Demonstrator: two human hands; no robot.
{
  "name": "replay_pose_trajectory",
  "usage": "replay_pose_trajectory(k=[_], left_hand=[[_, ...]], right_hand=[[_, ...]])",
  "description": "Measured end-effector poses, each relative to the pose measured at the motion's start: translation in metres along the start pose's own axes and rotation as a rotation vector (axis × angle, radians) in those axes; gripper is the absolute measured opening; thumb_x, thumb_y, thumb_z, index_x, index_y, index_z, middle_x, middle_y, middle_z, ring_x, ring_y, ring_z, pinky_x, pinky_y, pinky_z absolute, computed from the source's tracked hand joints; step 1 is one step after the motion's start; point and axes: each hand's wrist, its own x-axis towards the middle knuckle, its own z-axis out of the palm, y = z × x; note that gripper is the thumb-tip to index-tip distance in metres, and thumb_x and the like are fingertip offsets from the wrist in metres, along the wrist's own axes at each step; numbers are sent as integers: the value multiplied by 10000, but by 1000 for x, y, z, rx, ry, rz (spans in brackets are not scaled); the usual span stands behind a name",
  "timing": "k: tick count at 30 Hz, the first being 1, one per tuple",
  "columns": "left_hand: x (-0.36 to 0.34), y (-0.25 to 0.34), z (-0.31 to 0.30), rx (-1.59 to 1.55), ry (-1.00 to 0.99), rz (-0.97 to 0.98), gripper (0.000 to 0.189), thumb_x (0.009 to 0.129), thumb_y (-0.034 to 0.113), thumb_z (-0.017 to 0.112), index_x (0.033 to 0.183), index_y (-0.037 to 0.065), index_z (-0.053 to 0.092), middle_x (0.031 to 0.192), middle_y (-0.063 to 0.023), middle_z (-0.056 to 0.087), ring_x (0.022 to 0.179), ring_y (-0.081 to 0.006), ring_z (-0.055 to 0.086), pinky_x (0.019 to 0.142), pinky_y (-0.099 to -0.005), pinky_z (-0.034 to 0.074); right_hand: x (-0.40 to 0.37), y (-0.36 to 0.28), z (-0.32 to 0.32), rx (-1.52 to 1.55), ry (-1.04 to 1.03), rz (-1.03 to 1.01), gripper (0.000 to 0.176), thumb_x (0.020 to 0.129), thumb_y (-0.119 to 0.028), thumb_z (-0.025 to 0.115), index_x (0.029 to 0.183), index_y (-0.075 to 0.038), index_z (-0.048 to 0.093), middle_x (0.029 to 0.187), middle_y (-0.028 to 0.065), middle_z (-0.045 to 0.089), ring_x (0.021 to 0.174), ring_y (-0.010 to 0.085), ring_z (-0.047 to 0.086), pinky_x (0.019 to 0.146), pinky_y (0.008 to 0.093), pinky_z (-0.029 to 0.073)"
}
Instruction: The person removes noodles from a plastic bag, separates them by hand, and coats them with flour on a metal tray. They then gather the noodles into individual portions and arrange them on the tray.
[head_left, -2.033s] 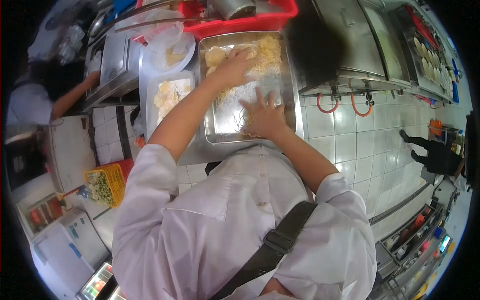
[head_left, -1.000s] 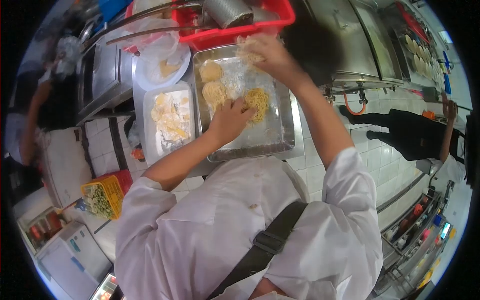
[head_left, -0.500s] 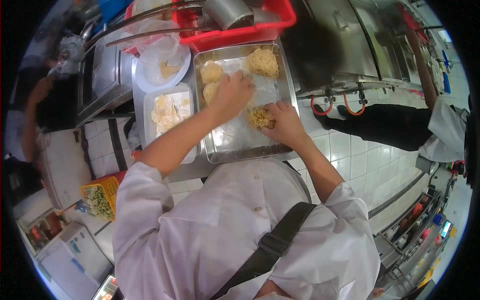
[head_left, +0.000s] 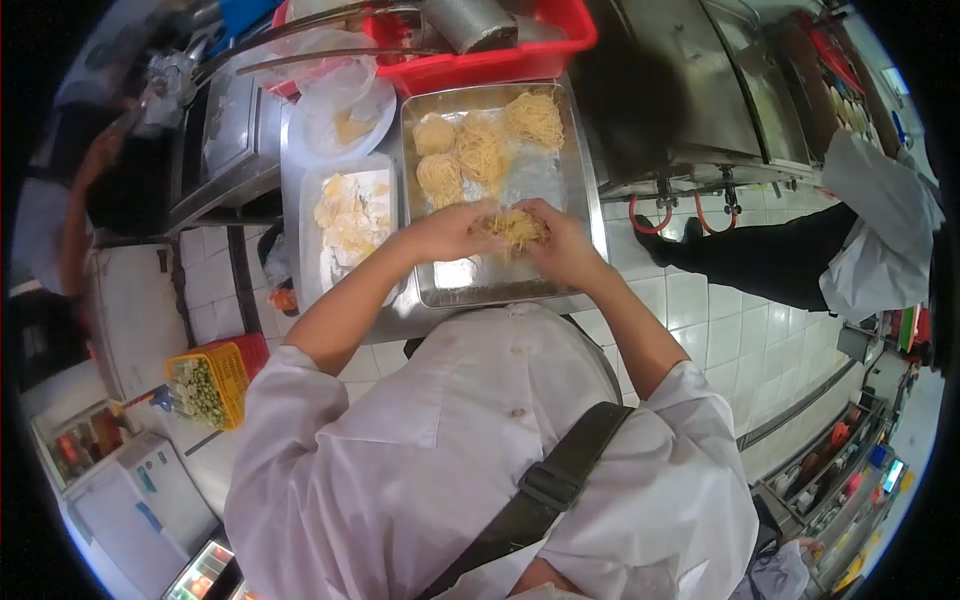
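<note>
Both my hands are around a loose bundle of thin yellow noodles (head_left: 517, 230), low in the metal tray (head_left: 540, 190). My left hand (head_left: 448, 232) grips it from the left with fingers curled in. My right hand (head_left: 566, 246) holds the other side, thumb and fingers bent round the strands. Farther up the tray lie more noodle nests: a tangled one (head_left: 534, 120) at the top right, a looser one (head_left: 483, 152) in the middle, and two compact ones, an upper (head_left: 435, 133) and a lower (head_left: 440, 176), along the left side.
Left of the tray, a white container (head_left: 376, 192) holds floury yellow pieces. Behind it is a white plate (head_left: 302, 140) with a plastic bag. A red bin (head_left: 480, 72) with metalware borders the tray's far edge. Another person's leg (head_left: 750, 250) extends at the right.
My left hand has come back from the tray's middle to the bundle beside my right hand. The middle noodle nest now shows uncovered. The view has shifted slightly.
</note>
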Motion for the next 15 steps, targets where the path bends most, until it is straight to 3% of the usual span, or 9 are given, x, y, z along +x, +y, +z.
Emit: replay_pose_trajectory(k=[2,3,5,6,8,9,10,12,15], left_hand=[[-16,31,6,455,452,359,617,871,237,741,1389,33,476,1197,-104,629,1013,-143,590,876,-309,492],[-15,29,5,448,453,353,617,871,237,741,1389,33,476,1197,-104,629,1013,-143,590,876,-309,492],[-2,19,-11,-296,138,307,599,797,240,808,1316,58,571,1188,-129,634,1037,-190,611,879,-334,489],[3,12,-24,-297,140,303,599,797,240,808,1316,58,571,1188,-129,634,1037,-190,611,879,-334,489],[10,2,-48,285,143,143,576,725,334,831,1249,191,642,1075,-85,681,1072,-274,611,929,-372,469],[13,12,-45,601,332,157,577,687,391,833,1217,234,667,1175,-42,658,1162,-261,568,1003,-440,421],[19,14,-36,600,336,158,577,687,391,833,1217,234,667,1175,-42,658,1162,-261,568,1003,-440,421],[34,7,-18,1059,578,475,415,747,384,774,1133,249,697,1223,-10,624,1172,-264,545,998,-533,391],[55,-9,-24,1059,630,339,270,834,307,676,1088,216,705,1277,-29,588,1217,-270,507,1005,-597,344]], right_hand=[[3,-1,-7,-4,5,-226,446,796,49,653,1219,-21,532,1035,188,657,1040,295,658,933,350,500],[2,-12,-12,-1,-3,-223,446,796,49,653,1219,-21,532,1035,188,657,1040,295,658,933,350,500],[-1,-46,-28,75,-66,-163,440,810,45,638,1231,-27,532,1103,135,636,1086,225,630,973,327,479],[-6,-53,-35,78,-69,-164,440,810,45,638,1231,-27,532,1103,135,636,1086,225,630,973,327,479],[-14,-61,-57,353,13,-140,454,797,68,592,1234,-37,526,1179,69,590,1127,172,583,1000,331,458],[-17,-65,-68,351,11,-142,454,797,68,592,1234,-37,526,1179,69,590,1127,172,583,1000,331,458],[-20,-69,-78,308,69,-184,480,773,71,585,1235,-42,521,1194,51,574,1136,158,569,1004,325,453],[-24,-75,-85,261,125,-234,506,749,74,579,1236,-47,516,1208,34,557,1145,144,554,1008,319,447],[-32,-84,-90,568,119,-242,542,705,52,595,1232,-41,509,1186,40,562,1141,135,547,1015,300,433]])
